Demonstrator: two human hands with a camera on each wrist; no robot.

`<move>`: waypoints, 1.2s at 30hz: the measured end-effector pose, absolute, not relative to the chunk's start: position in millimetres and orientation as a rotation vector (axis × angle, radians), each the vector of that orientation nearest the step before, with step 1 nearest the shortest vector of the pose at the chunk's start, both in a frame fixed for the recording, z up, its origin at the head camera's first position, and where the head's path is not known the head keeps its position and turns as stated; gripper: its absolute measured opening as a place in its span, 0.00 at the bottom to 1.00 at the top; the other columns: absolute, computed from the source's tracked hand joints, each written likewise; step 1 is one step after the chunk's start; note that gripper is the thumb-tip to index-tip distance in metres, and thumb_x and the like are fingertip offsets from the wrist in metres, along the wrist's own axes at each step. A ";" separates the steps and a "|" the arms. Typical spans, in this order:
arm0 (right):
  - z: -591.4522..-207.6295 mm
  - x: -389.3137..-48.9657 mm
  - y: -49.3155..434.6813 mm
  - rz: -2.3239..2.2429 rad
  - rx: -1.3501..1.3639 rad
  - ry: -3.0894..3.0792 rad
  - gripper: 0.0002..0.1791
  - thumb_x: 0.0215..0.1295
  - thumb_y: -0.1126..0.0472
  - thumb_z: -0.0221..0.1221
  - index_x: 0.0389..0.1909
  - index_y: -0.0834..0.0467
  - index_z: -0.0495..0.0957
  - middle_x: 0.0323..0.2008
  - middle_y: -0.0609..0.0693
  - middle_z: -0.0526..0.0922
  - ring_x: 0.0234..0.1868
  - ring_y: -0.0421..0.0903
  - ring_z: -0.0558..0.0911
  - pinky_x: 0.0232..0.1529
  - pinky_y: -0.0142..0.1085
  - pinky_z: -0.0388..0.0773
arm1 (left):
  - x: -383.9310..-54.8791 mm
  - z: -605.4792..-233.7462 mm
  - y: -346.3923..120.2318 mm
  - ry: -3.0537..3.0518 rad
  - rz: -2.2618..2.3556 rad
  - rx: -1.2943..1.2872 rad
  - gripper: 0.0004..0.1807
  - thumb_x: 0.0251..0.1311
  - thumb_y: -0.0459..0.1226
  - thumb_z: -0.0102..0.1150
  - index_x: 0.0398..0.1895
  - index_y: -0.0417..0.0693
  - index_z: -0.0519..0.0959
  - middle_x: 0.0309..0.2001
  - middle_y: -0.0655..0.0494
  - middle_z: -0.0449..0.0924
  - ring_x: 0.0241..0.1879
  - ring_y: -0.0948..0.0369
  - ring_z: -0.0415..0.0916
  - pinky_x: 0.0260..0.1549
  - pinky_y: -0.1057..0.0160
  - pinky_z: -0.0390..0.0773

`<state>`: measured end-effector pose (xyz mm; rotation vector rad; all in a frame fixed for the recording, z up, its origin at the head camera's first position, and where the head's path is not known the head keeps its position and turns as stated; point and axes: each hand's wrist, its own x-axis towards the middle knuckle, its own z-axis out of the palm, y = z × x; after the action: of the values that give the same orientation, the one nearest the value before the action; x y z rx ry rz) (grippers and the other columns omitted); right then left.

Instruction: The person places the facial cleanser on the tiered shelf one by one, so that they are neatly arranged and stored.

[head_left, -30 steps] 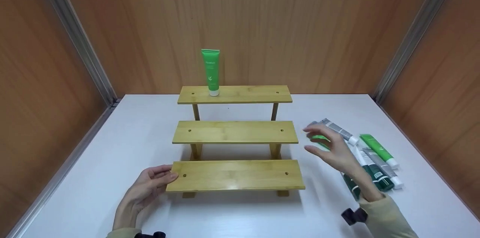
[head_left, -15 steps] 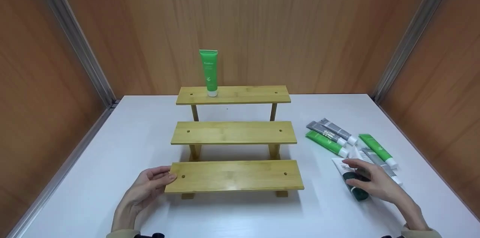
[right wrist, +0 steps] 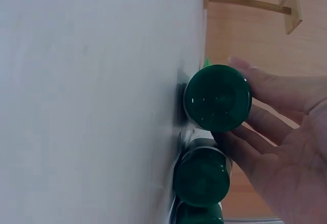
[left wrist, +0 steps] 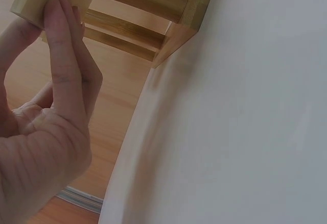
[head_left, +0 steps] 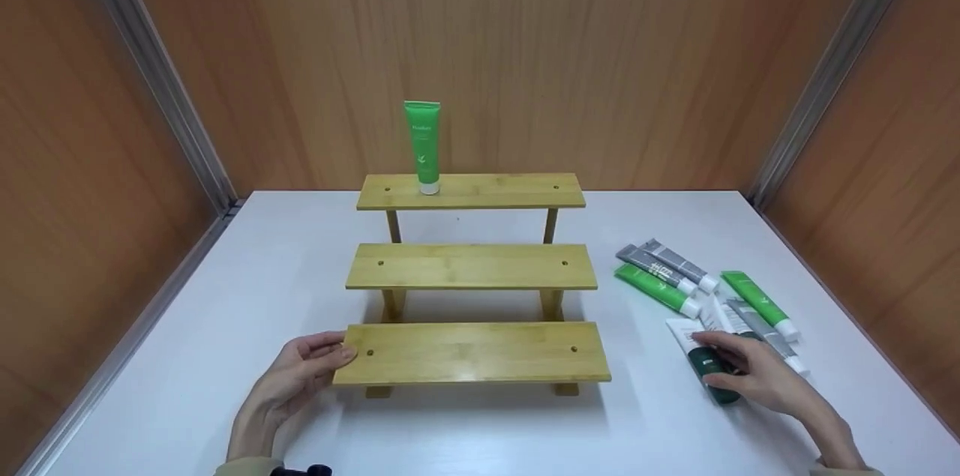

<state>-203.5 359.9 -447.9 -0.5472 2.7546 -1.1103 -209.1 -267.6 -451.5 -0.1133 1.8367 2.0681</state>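
Observation:
My left hand (head_left: pixel 289 380) pinches the left end of the lowest board of a three-step wooden display stand (head_left: pixel 472 352), thumb on top and fingers beneath. In the left wrist view the fingertips (left wrist: pixel 55 10) press against the board's edge. My right hand (head_left: pixel 769 378) holds a white squeeze tube with a dark green lower part (head_left: pixel 705 362), lying on the table at the near side of a group of tubes. Its round green cap (right wrist: pixel 217 99) sits between thumb and fingers in the right wrist view. A green tube (head_left: pixel 424 142) stands cap-down on the top step, left of centre.
Beside the right hand lie more tubes: green ones (head_left: pixel 652 288) (head_left: pixel 757 301), grey ones (head_left: pixel 679 264) and white ones with dark green caps (right wrist: pixel 202 178). Wooden panels (head_left: pixel 480 49) enclose the white table (head_left: pixel 292 266) at the back and both sides.
The right hand has come down and toward the near right, away from beside the middle step, and its thumb and fingers have closed on the white and dark green tube. The left hand stays put.

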 end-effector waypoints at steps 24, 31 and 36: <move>-445.9 -215.2 362.9 -1.201 -0.583 2.619 0.34 0.64 0.64 0.67 0.64 0.76 0.66 0.55 0.76 0.79 0.51 0.23 0.80 0.49 0.18 0.77 | -209.0 -453.2 -267.7 1.858 2.058 -0.077 0.29 0.65 0.34 0.64 0.66 0.31 0.68 0.43 0.58 0.86 0.44 0.64 0.85 0.48 0.69 0.86; -444.2 -218.7 355.1 -1.058 -0.512 2.749 0.33 0.58 0.63 0.71 0.62 0.71 0.71 0.47 0.64 0.87 0.45 0.43 0.87 0.43 0.25 0.83 | -208.3 -453.1 -268.4 1.853 2.059 -0.056 0.28 0.66 0.34 0.64 0.65 0.32 0.70 0.44 0.58 0.86 0.45 0.64 0.85 0.49 0.70 0.86; -441.7 -220.9 353.4 -0.966 -0.488 2.768 0.32 0.56 0.61 0.72 0.59 0.70 0.74 0.43 0.59 0.87 0.40 0.41 0.84 0.39 0.26 0.81 | -207.4 -451.0 -268.1 1.864 2.055 -0.073 0.28 0.65 0.35 0.65 0.65 0.32 0.70 0.44 0.58 0.86 0.45 0.64 0.85 0.49 0.69 0.86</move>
<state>-220.9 353.4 -441.7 -0.4884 2.7681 -0.9661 -207.4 -268.1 -451.0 -0.0731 1.8641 2.0552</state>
